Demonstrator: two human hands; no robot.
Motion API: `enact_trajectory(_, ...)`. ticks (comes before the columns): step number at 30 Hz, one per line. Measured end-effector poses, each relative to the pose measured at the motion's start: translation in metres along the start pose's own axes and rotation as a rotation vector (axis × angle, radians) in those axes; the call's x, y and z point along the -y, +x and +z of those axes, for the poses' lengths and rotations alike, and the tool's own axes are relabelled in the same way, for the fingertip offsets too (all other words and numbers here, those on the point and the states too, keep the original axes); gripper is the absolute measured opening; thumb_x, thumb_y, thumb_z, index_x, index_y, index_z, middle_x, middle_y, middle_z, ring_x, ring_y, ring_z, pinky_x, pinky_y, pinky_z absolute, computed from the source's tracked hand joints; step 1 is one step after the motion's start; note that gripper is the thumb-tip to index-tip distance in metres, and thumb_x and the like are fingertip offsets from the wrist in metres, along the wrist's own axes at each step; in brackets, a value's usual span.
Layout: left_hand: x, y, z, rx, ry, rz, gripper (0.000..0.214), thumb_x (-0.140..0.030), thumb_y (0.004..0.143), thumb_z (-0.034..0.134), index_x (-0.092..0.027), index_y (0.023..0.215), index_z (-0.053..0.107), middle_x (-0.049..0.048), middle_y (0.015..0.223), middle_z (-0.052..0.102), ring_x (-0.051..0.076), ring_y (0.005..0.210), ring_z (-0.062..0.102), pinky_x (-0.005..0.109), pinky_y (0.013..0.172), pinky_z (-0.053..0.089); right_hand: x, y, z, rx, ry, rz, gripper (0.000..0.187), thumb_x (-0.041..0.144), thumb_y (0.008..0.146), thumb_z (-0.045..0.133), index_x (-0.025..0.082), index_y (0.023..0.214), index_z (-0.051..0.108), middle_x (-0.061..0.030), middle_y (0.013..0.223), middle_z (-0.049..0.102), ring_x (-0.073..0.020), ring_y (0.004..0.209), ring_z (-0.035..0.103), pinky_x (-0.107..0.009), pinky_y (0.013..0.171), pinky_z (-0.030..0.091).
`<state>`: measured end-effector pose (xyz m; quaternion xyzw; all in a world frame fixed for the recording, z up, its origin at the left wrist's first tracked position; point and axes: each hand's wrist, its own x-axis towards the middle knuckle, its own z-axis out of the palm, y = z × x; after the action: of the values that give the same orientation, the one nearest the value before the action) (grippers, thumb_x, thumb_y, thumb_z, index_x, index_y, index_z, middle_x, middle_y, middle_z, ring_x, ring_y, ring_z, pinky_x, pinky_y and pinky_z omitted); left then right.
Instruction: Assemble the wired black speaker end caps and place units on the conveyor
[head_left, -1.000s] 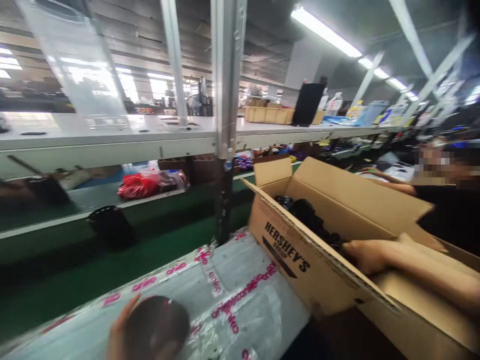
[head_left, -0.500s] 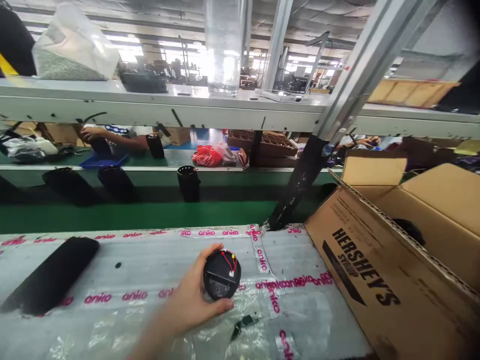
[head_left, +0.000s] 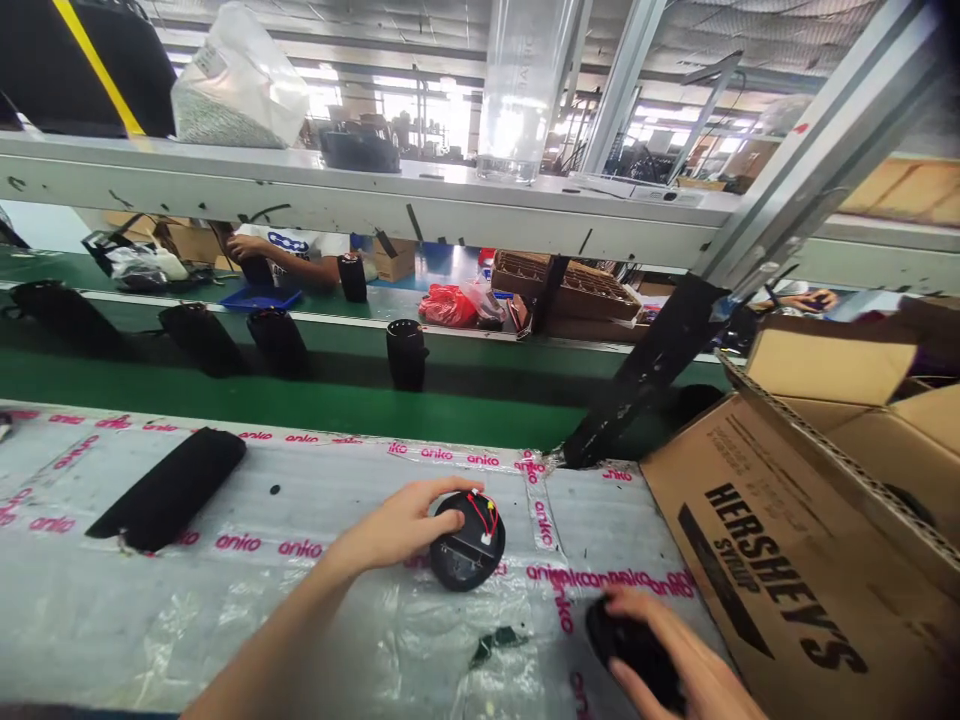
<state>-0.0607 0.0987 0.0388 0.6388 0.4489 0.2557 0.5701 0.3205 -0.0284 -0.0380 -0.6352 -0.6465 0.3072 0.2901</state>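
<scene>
Clasping a black housing (head_left: 469, 548) in left grip (head_left: 394, 525), black piece (head_left: 615, 632) in right grip (head_left: 671, 665).

We read HERSHEY'S SYRUP in black on the cardboard box (head_left: 780, 590) at lower right, and anko repeated in pink along the packing tape (head_left: 255, 543) across the lower frame

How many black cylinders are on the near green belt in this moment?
4: a black cylinder at the far left, a second and third left of centre, and a fourth near the middle, all on the near green belt. More may be hidden past the left edge.
</scene>
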Motion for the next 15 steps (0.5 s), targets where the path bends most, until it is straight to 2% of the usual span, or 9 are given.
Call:
enact_trajectory(2, 0.003, 0.004, 0.004, 0.034, -0.094, 0.004, 0.045, -0.028, 0.082, 0.067, -0.027, 0.126, 0.08, 0.004, 0.121, 0.082, 0.03, 0.11, 0.074, 0.036, 0.091, 0.057, -0.009, 0.023, 0.012, 0.05, -0.098, -0.09, 0.04, 0.04, 0.095, 0.072, 0.031, 0.134, 0.074, -0.011, 0.153, 0.066, -0.036, 0.142, 0.062, -0.055, 0.123, 0.05)
enact_trajectory(4, 0.007, 0.006, 0.012, 0.022, -0.167, 0.025, 0.044, -0.028, 0.081, 0.063, -0.024, 0.121, 0.08, 0.0041, 0.112, 0.082, 0.028, 0.101, 0.074, 0.034, 0.085, 0.057, -0.018, 0.037, 0.024, 0.073, -0.238, -0.166, 0.058, 0.031, 0.092, 0.066, 0.025, 0.149, 0.064, -0.0132, 0.164, 0.056, -0.037, 0.151, 0.054, -0.056, 0.127, 0.046)
enact_trajectory(6, 0.011, 0.005, 0.019, -0.018, -0.198, 0.05, 0.043, -0.028, 0.08, 0.061, -0.023, 0.118, 0.079, 0.0039, 0.114, 0.081, 0.028, 0.105, 0.072, 0.034, 0.09, 0.055, -0.025, 0.043, 0.033, 0.098, -0.348, -0.203, 0.074, 0.022, 0.088, 0.063, 0.024, 0.161, 0.052, -0.013, 0.172, 0.045, -0.0363, 0.158, 0.046, -0.056, 0.129, 0.043)
enact_trajectory(8, 0.014, 0.004, 0.027, -0.061, -0.222, 0.061, 0.042, -0.026, 0.079, 0.06, -0.023, 0.117, 0.08, 0.0038, 0.116, 0.081, 0.028, 0.108, 0.071, 0.035, 0.095, 0.054, -0.028, 0.045, 0.037, 0.13, -0.407, -0.208, 0.083, 0.017, 0.083, 0.064, 0.027, 0.164, 0.049, -0.0117, 0.172, 0.045, -0.0362, 0.158, 0.046, -0.056, 0.13, 0.042)
enact_trajectory(10, 0.018, 0.003, 0.034, -0.111, -0.24, 0.055, 0.043, -0.026, 0.08, 0.06, -0.023, 0.117, 0.08, 0.0038, 0.116, 0.081, 0.028, 0.106, 0.071, 0.035, 0.094, 0.054, -0.025, 0.049, 0.035, 0.148, -0.414, -0.19, 0.081, 0.016, 0.081, 0.065, 0.028, 0.161, 0.055, -0.0123, 0.165, 0.054, -0.0359, 0.154, 0.051, -0.055, 0.128, 0.043)
enact_trajectory(12, 0.023, 0.001, 0.04, -0.159, -0.256, 0.043, 0.043, -0.029, 0.083, 0.062, -0.022, 0.122, 0.079, 0.0046, 0.118, 0.081, 0.029, 0.108, 0.072, 0.036, 0.096, 0.055, -0.019, 0.054, 0.03, 0.143, -0.351, -0.162, 0.074, 0.02, 0.083, 0.065, 0.023, 0.156, 0.06, -0.0149, 0.156, 0.062, -0.0354, 0.148, 0.058, -0.053, 0.127, 0.045)
enact_trajectory(15, 0.028, -0.004, 0.036, -0.193, -0.239, 0.032, 0.047, -0.039, 0.094, 0.059, -0.025, 0.135, 0.076, 0.0055, 0.138, 0.077, 0.032, 0.126, 0.069, 0.041, 0.11, 0.052, -0.007, 0.059, 0.02, 0.122, -0.132, -0.108, 0.065, 0.034, 0.091, 0.068, 0.02, 0.155, 0.061, -0.0169, 0.153, 0.065, -0.0345, 0.144, 0.062, -0.052, 0.127, 0.046)
